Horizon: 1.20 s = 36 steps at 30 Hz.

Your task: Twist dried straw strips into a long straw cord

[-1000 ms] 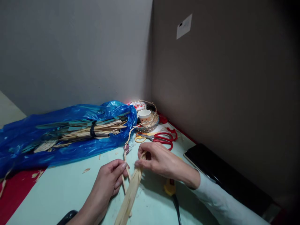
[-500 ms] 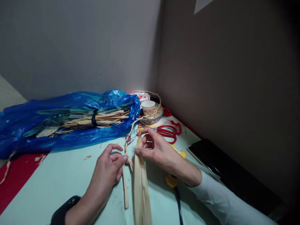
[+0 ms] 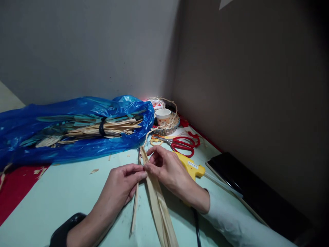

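Note:
My right hand (image 3: 164,168) pinches a long, pale dried leaf strip (image 3: 159,206) near its upper end, and the strip runs down toward the bottom edge. Close beside it, my left hand (image 3: 125,180) is closed, thumb against fingers, on a thin twisted cord of the same straw-coloured fibre. A narrow tail (image 3: 134,209) of that cord hangs below the left fingers. The cord's far part (image 3: 147,139) leads back toward a shallow basket. At the join, the fingertips of both hands meet and partly hide cord and strip.
A blue plastic bag (image 3: 84,151) with bundled dried leaves (image 3: 115,129) lies at the left. Behind stand a paper cup (image 3: 163,118) and the basket (image 3: 169,129). Red-handled scissors (image 3: 183,145), a yellow glue gun (image 3: 191,165) and a black flat object (image 3: 236,175) lie to the right.
My right hand has brought the leaf strip left against the cord, its top now leaning left. My left hand has moved slightly right, and the fingertips of both hands now meet.

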Available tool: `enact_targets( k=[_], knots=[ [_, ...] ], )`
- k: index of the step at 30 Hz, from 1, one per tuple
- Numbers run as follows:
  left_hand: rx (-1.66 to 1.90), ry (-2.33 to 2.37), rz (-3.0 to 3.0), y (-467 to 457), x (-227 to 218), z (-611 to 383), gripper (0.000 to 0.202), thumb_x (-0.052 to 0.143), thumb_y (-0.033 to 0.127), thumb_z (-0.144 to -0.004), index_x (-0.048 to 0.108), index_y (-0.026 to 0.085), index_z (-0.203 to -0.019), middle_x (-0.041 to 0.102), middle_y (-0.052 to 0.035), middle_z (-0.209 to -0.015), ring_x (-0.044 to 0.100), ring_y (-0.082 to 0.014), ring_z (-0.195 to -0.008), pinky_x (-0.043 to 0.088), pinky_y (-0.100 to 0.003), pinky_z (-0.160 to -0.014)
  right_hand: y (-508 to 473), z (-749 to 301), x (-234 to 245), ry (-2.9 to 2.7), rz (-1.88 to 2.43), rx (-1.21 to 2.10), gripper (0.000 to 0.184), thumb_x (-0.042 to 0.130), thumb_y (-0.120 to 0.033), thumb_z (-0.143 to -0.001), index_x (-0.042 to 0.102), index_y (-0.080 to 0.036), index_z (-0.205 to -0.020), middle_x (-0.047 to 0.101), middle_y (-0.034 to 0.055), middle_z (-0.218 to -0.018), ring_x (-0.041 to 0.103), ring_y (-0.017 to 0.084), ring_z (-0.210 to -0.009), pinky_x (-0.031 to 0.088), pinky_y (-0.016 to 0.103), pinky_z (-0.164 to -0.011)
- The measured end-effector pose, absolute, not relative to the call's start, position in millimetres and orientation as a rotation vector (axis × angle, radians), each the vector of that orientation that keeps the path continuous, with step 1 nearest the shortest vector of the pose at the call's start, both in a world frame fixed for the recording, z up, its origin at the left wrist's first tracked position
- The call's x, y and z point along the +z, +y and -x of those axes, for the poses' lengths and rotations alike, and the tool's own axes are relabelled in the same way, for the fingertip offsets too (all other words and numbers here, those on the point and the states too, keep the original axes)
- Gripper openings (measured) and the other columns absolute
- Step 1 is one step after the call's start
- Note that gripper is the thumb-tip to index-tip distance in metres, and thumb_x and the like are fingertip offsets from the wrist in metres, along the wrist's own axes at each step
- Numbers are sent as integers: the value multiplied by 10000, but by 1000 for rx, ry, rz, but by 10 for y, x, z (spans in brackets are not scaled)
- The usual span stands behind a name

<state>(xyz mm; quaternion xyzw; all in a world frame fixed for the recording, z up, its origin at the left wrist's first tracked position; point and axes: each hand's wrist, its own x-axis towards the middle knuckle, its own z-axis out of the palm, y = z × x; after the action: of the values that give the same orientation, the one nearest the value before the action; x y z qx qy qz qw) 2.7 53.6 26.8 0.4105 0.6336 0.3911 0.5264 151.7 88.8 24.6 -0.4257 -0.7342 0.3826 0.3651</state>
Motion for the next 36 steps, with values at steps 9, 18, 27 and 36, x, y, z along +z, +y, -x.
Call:
enact_targets(
  k=[9, 18, 27, 36],
  knots=[
    [886, 1478, -1014, 523, 239, 29, 233, 693, 361, -639, 635, 142, -693, 371, 110, -390, 225, -23, -367, 125, -153, -368, 906, -1569, 231, -1813, 1100, 1183, 192, 619, -219, -761, 546, -192, -937, 588, -15, -786, 555, 122, -711, 421, 219, -616],
    [909, 1438, -1016, 520, 195, 49, 195, 690, 338, -672, 628, 153, -670, 358, 108, -399, 231, -25, -378, 137, -139, -374, 908, -1626, 248, -2089, 1142, 1177, 92, 562, -203, -755, 574, -182, -843, 593, -13, -726, 532, 123, -658, 364, 210, -548],
    [875, 1429, -1084, 549, 249, 39, 228, 768, 348, -596, 656, 151, -623, 570, 42, -509, 441, -69, -451, 317, -171, -438, 926, -1605, 250, -1959, 1095, 1279, 78, 570, -215, -758, 571, -162, -814, 581, -10, -724, 510, 108, -647, 366, 198, -557],
    [794, 1441, -1076, 519, 193, 75, 237, 708, 380, -671, 625, 160, -697, 416, 93, -450, 264, -43, -392, 163, -176, -388, 941, -1620, 223, -1963, 1106, 1292, 104, 602, -236, -766, 582, -165, -840, 590, -5, -738, 513, 113, -650, 364, 205, -552]
  ],
)
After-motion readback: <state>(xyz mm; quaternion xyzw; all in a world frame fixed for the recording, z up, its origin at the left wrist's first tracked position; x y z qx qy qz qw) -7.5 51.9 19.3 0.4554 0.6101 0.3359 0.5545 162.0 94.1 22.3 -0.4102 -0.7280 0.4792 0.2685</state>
